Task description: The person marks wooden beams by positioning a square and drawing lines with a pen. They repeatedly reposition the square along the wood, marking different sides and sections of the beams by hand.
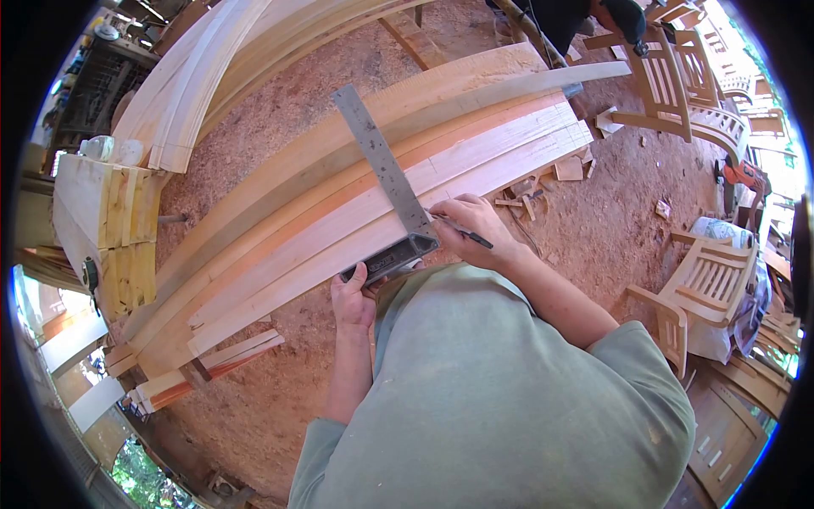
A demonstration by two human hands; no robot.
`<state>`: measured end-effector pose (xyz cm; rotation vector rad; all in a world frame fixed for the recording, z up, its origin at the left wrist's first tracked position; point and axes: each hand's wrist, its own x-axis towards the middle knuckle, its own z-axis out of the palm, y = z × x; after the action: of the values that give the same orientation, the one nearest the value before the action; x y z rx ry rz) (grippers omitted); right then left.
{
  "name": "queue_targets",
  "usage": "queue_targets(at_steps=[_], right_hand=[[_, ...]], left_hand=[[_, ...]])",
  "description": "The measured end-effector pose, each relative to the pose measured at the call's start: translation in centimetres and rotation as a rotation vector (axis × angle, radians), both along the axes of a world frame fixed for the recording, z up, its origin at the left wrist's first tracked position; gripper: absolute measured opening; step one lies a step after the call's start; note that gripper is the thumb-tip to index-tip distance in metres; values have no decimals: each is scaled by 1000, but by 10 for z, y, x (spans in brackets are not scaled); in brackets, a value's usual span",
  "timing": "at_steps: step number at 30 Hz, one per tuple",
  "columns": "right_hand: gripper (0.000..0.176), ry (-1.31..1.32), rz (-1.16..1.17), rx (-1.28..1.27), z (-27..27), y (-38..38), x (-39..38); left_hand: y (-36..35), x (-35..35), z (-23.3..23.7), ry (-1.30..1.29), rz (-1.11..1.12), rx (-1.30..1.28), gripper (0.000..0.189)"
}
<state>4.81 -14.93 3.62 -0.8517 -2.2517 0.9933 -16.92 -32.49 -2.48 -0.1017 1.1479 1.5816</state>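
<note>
My left hand (354, 304) is closed on the dark stock of a try square (379, 159), thumb on top. The square's grey metal blade lies across several long wooden boards (309, 242), pointing away from me. Close to the blade's near end, my right hand (476, 233) is closed around a dark pencil or pen (471, 234). Its writing tip is hidden by the fingers. Thin marks show on the pale boards.
Stacked timber (191, 93) stands at upper left, beside a block of glued wood (127, 220). Wooden chairs (704, 284) stand on the right. Offcuts (530, 191) lie on the sawdust-covered ground. Part of another person (560, 21) shows at the top.
</note>
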Motion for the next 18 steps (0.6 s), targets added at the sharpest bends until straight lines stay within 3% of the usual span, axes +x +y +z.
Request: queue_targets(at_steps=[7, 14, 18], right_hand=[[15, -110, 27, 3, 1, 2, 2], [14, -61, -32, 29, -1, -1, -5], [14, -232, 38, -57, 4, -1, 5]], left_hand=[[0, 0, -1, -2, 7, 1, 34], [1, 0, -2, -1, -2, 2, 33], [-1, -4, -11, -17, -26, 28, 33]])
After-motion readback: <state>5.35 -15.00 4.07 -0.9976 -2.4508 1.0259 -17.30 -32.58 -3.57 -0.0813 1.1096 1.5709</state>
